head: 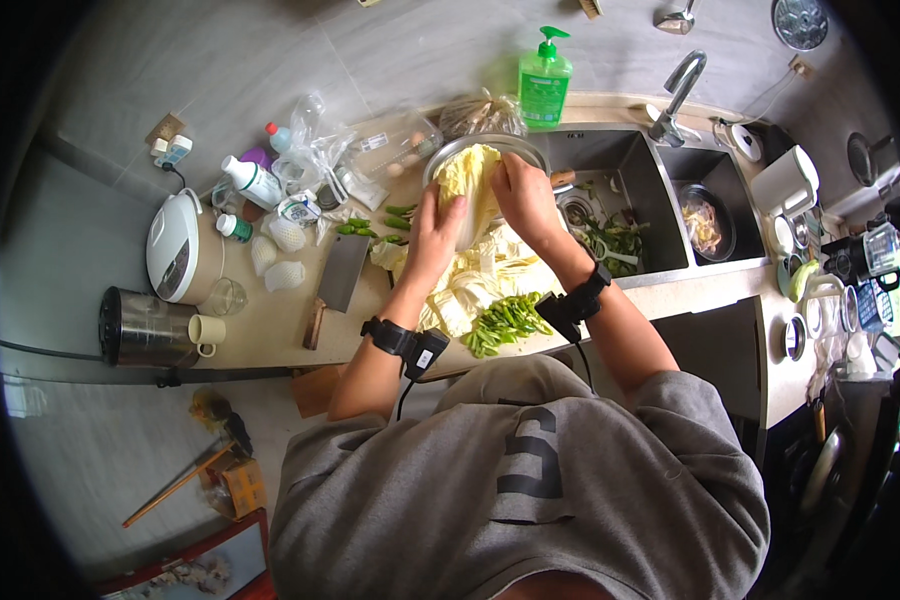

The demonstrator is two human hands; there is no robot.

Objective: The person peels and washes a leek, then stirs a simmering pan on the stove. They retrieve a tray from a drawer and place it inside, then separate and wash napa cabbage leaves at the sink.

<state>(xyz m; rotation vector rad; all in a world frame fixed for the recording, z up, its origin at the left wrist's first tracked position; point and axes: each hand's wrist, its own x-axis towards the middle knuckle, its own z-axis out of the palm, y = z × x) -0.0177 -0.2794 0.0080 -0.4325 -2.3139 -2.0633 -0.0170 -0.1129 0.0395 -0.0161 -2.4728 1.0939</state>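
Observation:
Between my two hands is a napa cabbage leaf (471, 184), its frilly yellow end up and its white rib down. My left hand (436, 229) grips the leaf's left side, thumb across the front. On its upper right edge my right hand (523, 193) has its fingers curled around the leaf. Behind the leaf shows the rim of a metal basin (534, 144); what is inside it is hidden. Below my hands lies a heap of torn cabbage pieces (487, 274), with chopped green peppers (506, 324) at its front edge.
To the left lie a cleaver (343, 271), several whole green peppers (397, 217) and foam fruit nets (285, 275). A rice cooker (184, 244) stands farther left. On the right, the sink (634, 172) holds vegetable scraps (615, 236). A green pump bottle (545, 82) stands behind.

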